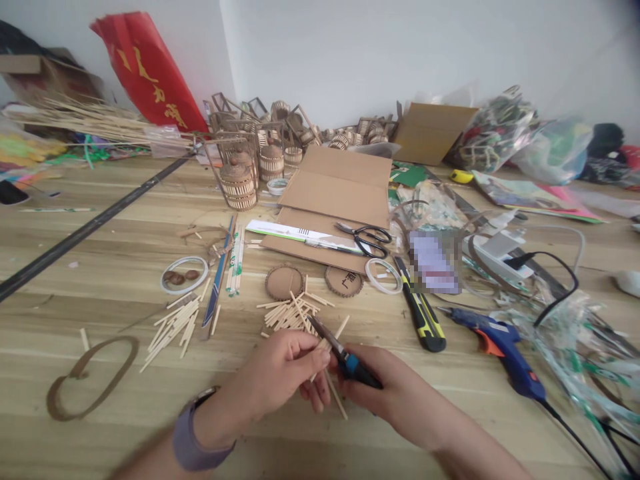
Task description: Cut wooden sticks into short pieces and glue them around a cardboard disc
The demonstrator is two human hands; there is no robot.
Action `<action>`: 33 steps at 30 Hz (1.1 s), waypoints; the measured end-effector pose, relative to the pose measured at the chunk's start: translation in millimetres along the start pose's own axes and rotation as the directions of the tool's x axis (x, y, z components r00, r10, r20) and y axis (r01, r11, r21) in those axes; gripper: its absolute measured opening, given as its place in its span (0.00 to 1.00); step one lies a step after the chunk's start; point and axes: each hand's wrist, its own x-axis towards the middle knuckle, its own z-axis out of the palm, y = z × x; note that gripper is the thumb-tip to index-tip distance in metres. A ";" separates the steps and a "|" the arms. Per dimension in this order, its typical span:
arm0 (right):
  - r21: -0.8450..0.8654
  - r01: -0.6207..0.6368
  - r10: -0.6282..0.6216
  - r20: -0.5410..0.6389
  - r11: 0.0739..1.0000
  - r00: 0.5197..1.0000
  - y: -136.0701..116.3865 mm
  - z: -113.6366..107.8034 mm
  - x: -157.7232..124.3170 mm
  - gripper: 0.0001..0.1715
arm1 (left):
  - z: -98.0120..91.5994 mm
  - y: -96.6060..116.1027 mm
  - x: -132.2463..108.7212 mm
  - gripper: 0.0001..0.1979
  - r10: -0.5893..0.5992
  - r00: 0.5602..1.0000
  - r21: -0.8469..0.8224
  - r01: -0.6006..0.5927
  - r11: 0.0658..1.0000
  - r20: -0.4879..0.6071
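Note:
My left hand (283, 377) pinches thin wooden sticks (334, 393) at the fingertips, low in the middle of the view. My right hand (385, 393) is closed around a small cutter with blue-black handles (350, 363), whose jaws (320, 330) point up-left over the sticks. Just beyond both hands lies a loose pile of short sticks (293, 312) next to two round cardboard discs (284, 281). A watch band sits on my left wrist (193, 437).
On the wooden table lie a blue glue gun (505, 347), a yellow-black utility knife (423, 313), scissors (367, 239), tape rolls (384, 275), flat cardboard (335, 193), another stick pile (175, 327), a cardboard ring (87, 383), a black rod (90, 223), and small stick-built lanterns (240, 183) at the back.

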 end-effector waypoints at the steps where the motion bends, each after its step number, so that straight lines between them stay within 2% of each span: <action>1: -0.010 -0.005 0.004 -0.016 1.000 1.000 0.7 1.1 0.5 0.06 | -0.1 -0.8 0.5 0.26 0.003 1.000 0.003 -0.003 1.000 -0.003; 7: -0.041 -0.023 0.020 -0.055 0.999 0.998 1.3 3.4 2.2 0.05 | -2.1 -5.7 1.8 0.25 0.034 0.999 0.027 -0.034 0.999 -0.009; 12: 0.079 0.004 -0.007 0.037 0.997 0.999 -0.8 -3.2 0.6 0.05 | -3.1 -5.2 0.5 0.23 0.035 0.999 0.082 -0.033 0.996 -0.020; 17: 0.193 -0.108 0.088 0.109 0.975 0.990 -2.8 -8.8 -2.1 0.07 | -0.3 -1.8 0.2 0.23 0.009 0.999 0.099 -0.005 0.995 -0.043; 28: 0.081 -0.100 0.093 0.081 0.992 0.992 1.6 -5.5 0.3 0.03 | -0.1 1.1 -0.1 0.20 0.023 0.997 0.171 -0.010 0.985 -0.074; 33: 0.044 -0.080 0.078 0.043 0.996 0.996 1.8 -0.9 1.3 0.05 | -0.9 -1.8 0.0 0.20 0.028 0.997 0.202 -0.011 0.979 -0.078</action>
